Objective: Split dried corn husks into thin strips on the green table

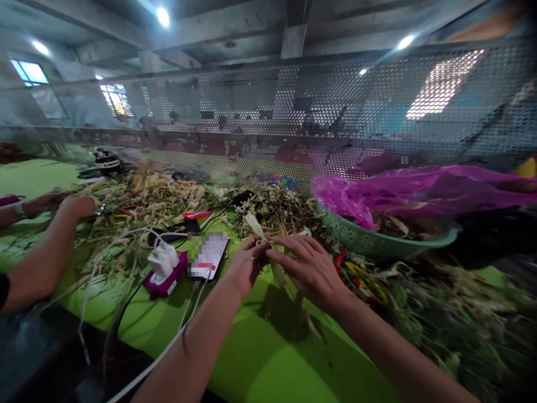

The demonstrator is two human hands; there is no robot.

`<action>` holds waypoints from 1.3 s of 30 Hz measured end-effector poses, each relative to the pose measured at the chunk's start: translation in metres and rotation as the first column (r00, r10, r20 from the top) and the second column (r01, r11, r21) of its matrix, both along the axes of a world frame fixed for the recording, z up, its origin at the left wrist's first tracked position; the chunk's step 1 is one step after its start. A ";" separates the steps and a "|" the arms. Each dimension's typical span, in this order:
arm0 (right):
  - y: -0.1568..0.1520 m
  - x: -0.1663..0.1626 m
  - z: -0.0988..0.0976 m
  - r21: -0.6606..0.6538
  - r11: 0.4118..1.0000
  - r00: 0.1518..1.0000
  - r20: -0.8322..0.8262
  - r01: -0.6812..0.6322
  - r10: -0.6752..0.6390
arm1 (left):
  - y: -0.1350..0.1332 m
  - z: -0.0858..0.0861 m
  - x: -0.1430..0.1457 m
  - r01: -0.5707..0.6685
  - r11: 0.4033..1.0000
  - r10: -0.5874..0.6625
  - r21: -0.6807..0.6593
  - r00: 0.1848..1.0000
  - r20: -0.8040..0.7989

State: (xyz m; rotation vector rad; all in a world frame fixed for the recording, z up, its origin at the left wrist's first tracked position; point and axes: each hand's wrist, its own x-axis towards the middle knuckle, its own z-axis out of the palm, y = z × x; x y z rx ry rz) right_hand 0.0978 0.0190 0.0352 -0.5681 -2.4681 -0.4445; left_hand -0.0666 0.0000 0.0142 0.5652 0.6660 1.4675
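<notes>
Above the green table, my left hand pinches a pale, dried leafy plant stalk between thumb and fingers. Its papery end points up and away from me. My right hand meets it at the fingertips, closed at the same stalk, with its other fingers fairly straight. Dry leaves hang below the right fingers. What lies between the fingertips is partly hidden. Just beyond my hands is a heap of dried plants. Near my left forearm lies a lit phone.
A purple power strip with white chargers trails cables across my left side. Red-handled cutters lie behind the phone. At right stand a green basket under a purple plastic bag and greener plants. A co-worker's hands work at left.
</notes>
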 end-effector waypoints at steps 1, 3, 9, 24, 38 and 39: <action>-0.001 0.000 0.000 0.013 1.000 1.000 0.020 -0.012 0.012 | 0.000 0.001 -0.001 0.006 1.000 -0.006 -0.012 1.000 0.009; -0.002 0.000 0.000 0.033 0.999 0.998 0.050 -0.029 0.027 | -0.001 0.001 -0.002 0.023 0.999 -0.022 -0.033 1.000 0.015; -0.001 0.001 -0.005 0.045 0.996 0.995 0.070 -0.072 0.069 | -0.002 -0.001 -0.002 0.049 0.999 -0.049 -0.019 0.999 0.009; 0.000 -0.015 -0.007 -0.675 0.702 0.731 -0.594 -0.227 -0.335 | -0.001 -0.003 0.008 -0.042 0.991 0.084 0.124 0.929 -0.360; 0.004 -0.020 -0.016 -0.744 0.559 0.609 -0.646 -0.367 -0.460 | 0.002 -0.006 0.014 -0.057 0.985 0.112 0.165 0.931 -0.347; 0.004 -0.020 -0.016 -0.737 0.567 0.601 -0.653 -0.367 -0.461 | 0.001 -0.005 0.013 -0.073 0.986 0.121 0.149 0.933 -0.340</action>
